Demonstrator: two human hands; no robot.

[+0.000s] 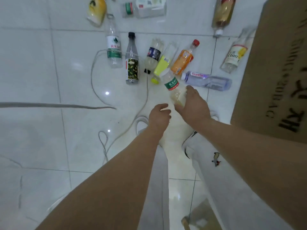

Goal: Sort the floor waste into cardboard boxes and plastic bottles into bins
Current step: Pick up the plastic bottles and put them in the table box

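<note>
My right hand (pixel 193 105) grips the base of a clear bottle with a green and red label (pixel 173 87), its neck pointing away from me. My left hand (pixel 159 116) hovers just left of it, fingers loosely curled and holding nothing. Several plastic bottles lie on the white tiled floor beyond: a pale purple one (pixel 207 81), an orange one with a red cap (pixel 184 59), a yellow-labelled one (pixel 162 66), a dark-labelled one (pixel 153 54), a black-capped one (pixel 131 62) and a clear one with a green label (pixel 113 47). A large cardboard box (pixel 274 72) stands at the right.
More bottles lie farther off: a yellow one (pixel 96 10), a clear green-capped one (pixel 142 8), an amber one (pixel 223 14) and a clear one beside the box (pixel 235 53). A white cable (pixel 98 93) loops over the floor at left. My legs and white shoes are below.
</note>
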